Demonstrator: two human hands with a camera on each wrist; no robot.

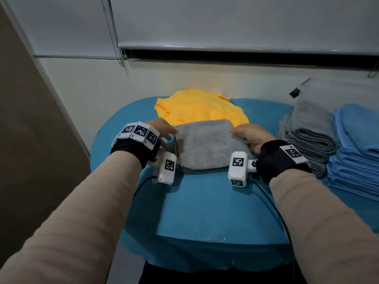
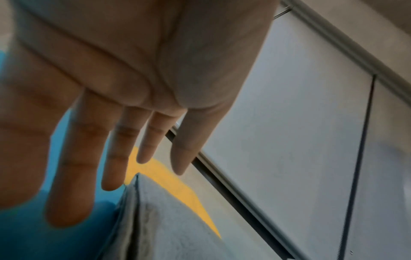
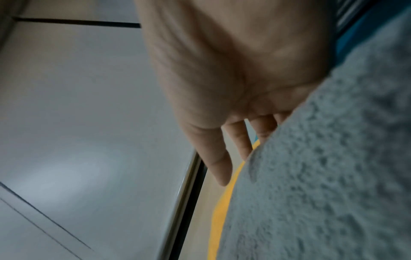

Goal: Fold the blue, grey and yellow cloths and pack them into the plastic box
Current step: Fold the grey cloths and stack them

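Observation:
A folded grey cloth (image 1: 205, 146) lies in the middle of a blue cloth (image 1: 201, 206) that is spread over the table. Behind it a yellow cloth (image 1: 196, 107) lies loosely crumpled. My left hand (image 1: 162, 132) is at the grey cloth's left edge with straight fingers (image 2: 115, 158) beside the folded layers (image 2: 142, 219). My right hand (image 1: 248, 136) rests flat on the grey cloth's right side (image 3: 333, 176), fingers straight. The yellow cloth (image 3: 222, 211) shows as a strip beyond it. No plastic box is in view.
At the right stand a stack of folded grey cloths (image 1: 307, 128) and a stack of folded blue cloths (image 1: 356, 152). A wall with a lowered blind (image 1: 225, 23) and its bead cord (image 1: 114, 37) runs close behind the table. Cables trail from both wrist cameras.

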